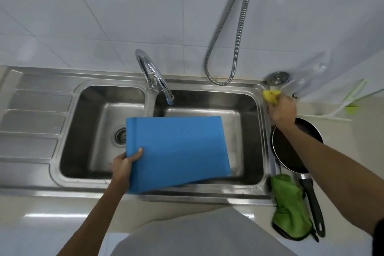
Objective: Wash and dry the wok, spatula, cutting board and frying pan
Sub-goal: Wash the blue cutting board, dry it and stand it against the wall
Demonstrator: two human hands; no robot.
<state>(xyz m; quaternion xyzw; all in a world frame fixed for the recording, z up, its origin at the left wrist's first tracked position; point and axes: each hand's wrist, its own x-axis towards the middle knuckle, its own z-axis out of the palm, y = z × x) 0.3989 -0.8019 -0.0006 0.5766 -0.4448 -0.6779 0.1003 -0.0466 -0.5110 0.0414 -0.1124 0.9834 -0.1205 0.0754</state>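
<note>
A person stands at a shiny double-basin steel sink (207,193). The left grip (124,164) is clamped on the near left edge of a flat, rectangular blue cutting board (178,151), thumb on top. The board extends right of that grip, tilted over the larger basin. The right grip (282,110) is curled around a soft yellow sponge (271,95) at the sink's far right corner. Under that wrist, on the pale bench (62,214), sits a round dark frying pan (286,151). Its black handle points toward the person, beside a crumpled green cloth (288,208).
</note>
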